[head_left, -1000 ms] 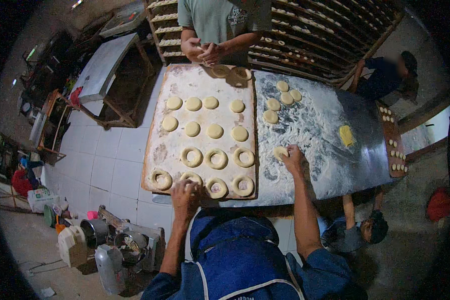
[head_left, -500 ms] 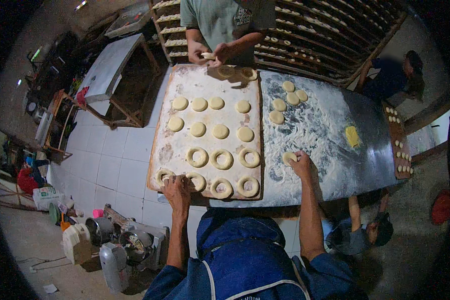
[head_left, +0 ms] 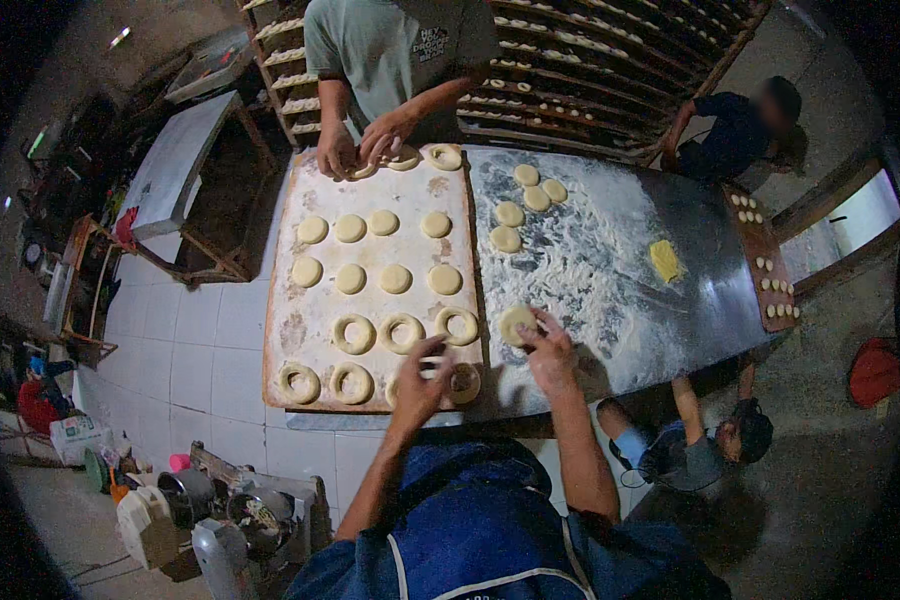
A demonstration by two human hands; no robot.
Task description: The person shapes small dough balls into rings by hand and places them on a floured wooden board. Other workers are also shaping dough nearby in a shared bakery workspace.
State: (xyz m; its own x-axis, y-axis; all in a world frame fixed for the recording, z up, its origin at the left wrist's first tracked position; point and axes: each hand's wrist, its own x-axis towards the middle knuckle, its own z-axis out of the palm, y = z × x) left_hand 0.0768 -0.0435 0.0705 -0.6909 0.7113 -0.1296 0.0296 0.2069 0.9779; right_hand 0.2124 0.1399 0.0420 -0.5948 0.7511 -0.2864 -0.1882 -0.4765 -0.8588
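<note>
My right hand (head_left: 550,360) grips a flat dough round (head_left: 517,324) by its right side, above the floured metal table just right of the board. My left hand (head_left: 420,390) hovers over the board's near edge with its fingers apart and nothing in them, partly hiding the rings under it. On the flour-dusted wooden board (head_left: 295,300) lie dough rings (head_left: 352,334) in two near rows. Behind these rings come two rows of flat dough rounds (head_left: 350,279). At the far edge a co-worker's hands (head_left: 365,148) touch another dough ring (head_left: 362,171).
Several loose dough rounds (head_left: 537,198) and a yellow scraper-like piece (head_left: 664,261) lie on the floured metal table (head_left: 610,310). Shelves of dough (head_left: 570,60) stand behind the co-worker (head_left: 400,50). Machines (head_left: 220,545) stand on the floor at left; people are at right.
My left hand has let go of the ring at the near left corner and moved right. My right hand has brought its dough round nearer the board. The co-worker's hands have lowered to the board.
</note>
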